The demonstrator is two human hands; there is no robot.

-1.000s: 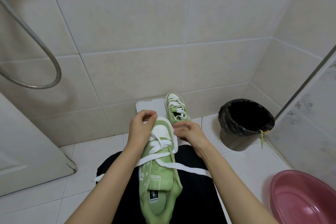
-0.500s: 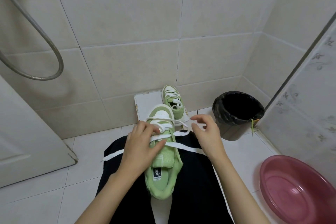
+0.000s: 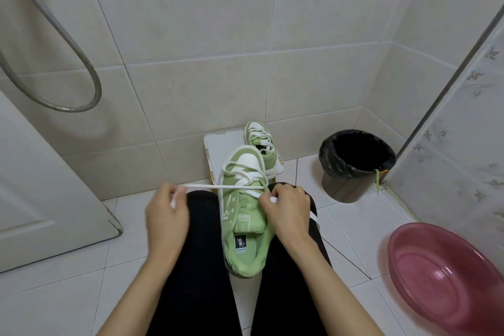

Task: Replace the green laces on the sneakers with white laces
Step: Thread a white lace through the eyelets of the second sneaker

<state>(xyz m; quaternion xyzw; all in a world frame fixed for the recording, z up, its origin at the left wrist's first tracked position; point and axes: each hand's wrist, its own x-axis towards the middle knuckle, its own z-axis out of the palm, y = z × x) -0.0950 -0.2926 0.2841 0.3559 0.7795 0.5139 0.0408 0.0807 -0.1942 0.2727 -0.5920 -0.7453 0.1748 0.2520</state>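
green sneaker (image 3: pixel 246 215) on lap | left hand (image 3: pixel 167 215) grip pinching white lace (image 3: pixel 218 186) | right hand (image 3: pixel 287 211) grip pinching other end

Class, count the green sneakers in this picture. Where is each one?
2. One sneaker lies on the person's lap; the second sneaker sits on the white board by the wall. No others show.

Tiled floor (image 3: pixel 68 294), black bin (image 3: pixel 344 189), pink basin (image 3: pixel 450 281), white box (image 3: pixel 223 148)
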